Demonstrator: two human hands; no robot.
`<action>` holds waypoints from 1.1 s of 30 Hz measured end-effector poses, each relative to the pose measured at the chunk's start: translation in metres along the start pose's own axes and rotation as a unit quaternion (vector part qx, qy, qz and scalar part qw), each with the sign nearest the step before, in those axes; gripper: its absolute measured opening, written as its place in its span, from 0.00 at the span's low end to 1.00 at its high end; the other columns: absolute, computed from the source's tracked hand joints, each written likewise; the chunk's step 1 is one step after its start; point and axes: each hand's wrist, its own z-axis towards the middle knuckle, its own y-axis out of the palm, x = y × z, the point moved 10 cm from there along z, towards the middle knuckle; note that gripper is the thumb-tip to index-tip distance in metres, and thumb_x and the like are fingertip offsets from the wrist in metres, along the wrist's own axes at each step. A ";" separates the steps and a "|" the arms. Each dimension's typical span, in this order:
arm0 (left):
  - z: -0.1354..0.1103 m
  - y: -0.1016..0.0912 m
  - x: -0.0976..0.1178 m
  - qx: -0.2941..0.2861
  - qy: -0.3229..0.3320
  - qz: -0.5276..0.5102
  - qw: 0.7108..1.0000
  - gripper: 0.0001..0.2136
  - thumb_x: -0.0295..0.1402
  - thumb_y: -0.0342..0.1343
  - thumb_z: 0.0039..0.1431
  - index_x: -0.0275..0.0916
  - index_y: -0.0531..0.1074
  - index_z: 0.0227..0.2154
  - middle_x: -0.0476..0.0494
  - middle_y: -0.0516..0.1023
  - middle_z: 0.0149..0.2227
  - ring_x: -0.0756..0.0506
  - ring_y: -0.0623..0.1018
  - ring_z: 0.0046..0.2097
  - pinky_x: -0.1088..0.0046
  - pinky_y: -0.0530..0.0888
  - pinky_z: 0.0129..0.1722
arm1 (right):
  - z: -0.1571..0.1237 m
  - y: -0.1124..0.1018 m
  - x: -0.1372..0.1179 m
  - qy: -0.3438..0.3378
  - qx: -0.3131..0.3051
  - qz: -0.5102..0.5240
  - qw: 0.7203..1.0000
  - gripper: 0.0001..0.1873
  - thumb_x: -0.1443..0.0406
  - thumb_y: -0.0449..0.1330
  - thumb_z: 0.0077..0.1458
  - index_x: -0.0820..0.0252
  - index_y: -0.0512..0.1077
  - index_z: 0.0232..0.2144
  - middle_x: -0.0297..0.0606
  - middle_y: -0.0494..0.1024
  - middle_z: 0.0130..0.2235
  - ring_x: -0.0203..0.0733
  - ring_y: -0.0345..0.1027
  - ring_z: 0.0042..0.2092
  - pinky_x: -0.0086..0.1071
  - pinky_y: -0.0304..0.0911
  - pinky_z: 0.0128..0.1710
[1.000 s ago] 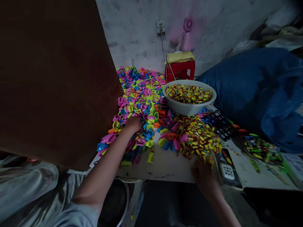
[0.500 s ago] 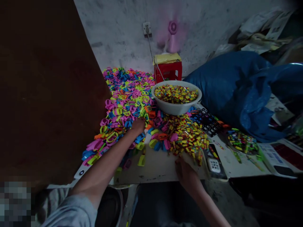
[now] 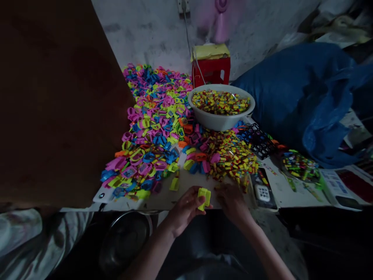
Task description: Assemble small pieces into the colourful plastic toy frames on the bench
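Observation:
My left hand (image 3: pixel 184 210) is at the table's near edge, its fingers closed on a small yellow plastic frame (image 3: pixel 204 198). My right hand (image 3: pixel 232 203) is just to the right of it, fingers curled at the near fringe of a heap of small wrapped yellow and red pieces (image 3: pixel 233 157). What the right hand holds is too dim to make out. A big spread of coloured plastic frames (image 3: pixel 154 120) in pink, blue, yellow and orange covers the left half of the white table (image 3: pixel 189 184).
A white bowl (image 3: pixel 221 120) full of the wrapped pieces stands behind the heap, with a red box (image 3: pixel 211 70) and a pink fan (image 3: pixel 221 19) by the wall. A black grid tray (image 3: pixel 256 140), a calculator-like device (image 3: pixel 262 192), a blue sack (image 3: pixel 300 97) and a brown board (image 3: pixel 58 101) surround the table. A metal pot (image 3: pixel 128 241) sits below.
My left hand has pulled back from the frame pile to the near edge, now holding a yellow frame. My right hand stays near the heap's front. The camera tilted down.

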 end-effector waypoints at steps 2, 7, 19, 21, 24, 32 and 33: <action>-0.001 -0.008 -0.003 0.041 0.023 0.036 0.998 0.26 0.45 0.69 0.45 0.39 0.69 0.44 0.45 0.77 0.41 0.47 0.78 0.43 0.76 0.73 0.40 | -0.004 -0.007 -0.017 0.003 -0.010 0.134 0.991 0.06 0.66 0.53 0.61 0.58 0.71 0.38 0.42 0.76 0.41 0.43 0.71 0.43 0.36 0.67 0.43; -0.011 -0.013 0.009 0.056 0.084 0.183 0.978 0.26 0.44 0.67 0.49 0.39 0.71 0.49 0.40 0.80 0.46 0.44 0.78 0.47 0.71 0.73 0.49 | -0.018 -0.041 -0.040 0.057 0.068 0.284 0.955 0.06 0.61 0.58 0.60 0.57 0.70 0.35 0.37 0.74 0.34 0.39 0.69 0.36 0.30 0.66 0.37; -0.036 0.000 0.041 0.096 0.174 0.374 0.906 0.22 0.44 0.66 0.50 0.44 0.76 0.47 0.43 0.81 0.47 0.42 0.80 0.48 0.67 0.75 0.52 | -0.027 -0.038 -0.041 0.125 0.056 0.485 0.864 0.09 0.59 0.60 0.60 0.54 0.66 0.39 0.35 0.75 0.35 0.35 0.72 0.31 0.27 0.70 0.30; -0.038 0.000 0.043 0.102 0.182 0.368 0.906 0.21 0.43 0.66 0.50 0.44 0.76 0.47 0.42 0.81 0.47 0.42 0.80 0.48 0.68 0.75 0.50 | -0.028 -0.043 -0.049 0.081 0.060 0.380 0.920 0.10 0.62 0.60 0.60 0.55 0.69 0.45 0.39 0.78 0.40 0.38 0.75 0.37 0.29 0.72 0.36; -0.041 0.000 0.046 0.109 0.188 0.369 0.904 0.21 0.42 0.66 0.51 0.43 0.76 0.47 0.42 0.81 0.46 0.43 0.80 0.48 0.70 0.76 0.49 | -0.028 -0.049 -0.061 0.015 0.065 0.250 0.966 0.11 0.67 0.59 0.60 0.54 0.72 0.46 0.40 0.81 0.41 0.40 0.77 0.41 0.30 0.73 0.41; -0.039 -0.002 0.042 0.123 0.170 0.366 0.907 0.21 0.41 0.67 0.49 0.42 0.77 0.46 0.43 0.82 0.44 0.43 0.81 0.46 0.72 0.76 0.46 | -0.029 -0.064 -0.080 -0.051 0.115 0.189 0.974 0.14 0.73 0.58 0.58 0.54 0.71 0.45 0.38 0.80 0.41 0.37 0.77 0.41 0.25 0.72 0.39; -0.039 -0.003 0.041 0.125 0.166 0.366 0.907 0.21 0.42 0.67 0.48 0.43 0.77 0.46 0.43 0.82 0.44 0.43 0.81 0.46 0.72 0.76 0.46 | -0.030 -0.064 -0.080 -0.047 0.125 0.187 0.973 0.14 0.73 0.59 0.58 0.54 0.71 0.45 0.38 0.80 0.40 0.36 0.77 0.40 0.25 0.72 0.39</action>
